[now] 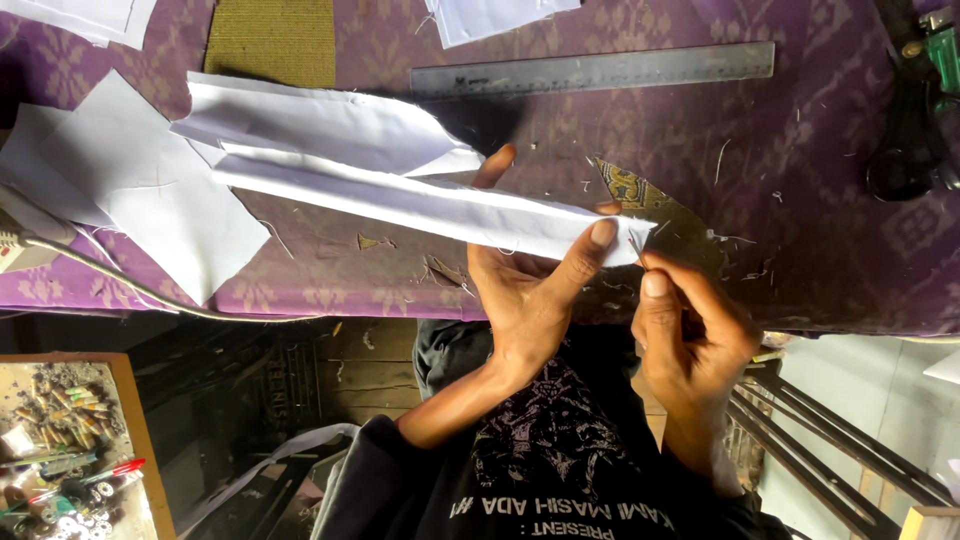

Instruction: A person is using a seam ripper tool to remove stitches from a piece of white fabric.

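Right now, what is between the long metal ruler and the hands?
In the head view, the folded white fabric strip lies between the metal ruler and the hands. The left hand holds it; the right hand pinches its end.

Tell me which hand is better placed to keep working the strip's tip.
Probably the right hand: its fingertips pinch the near tip of the folded white strip. The left hand lies under the strip, thumb on top, holding it, so it looks better left as support.

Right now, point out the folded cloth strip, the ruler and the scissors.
folded cloth strip [400,200], head view, middle of the strip.
ruler [592,70], head view, middle of the blade.
scissors [912,130], head view, dark handle.
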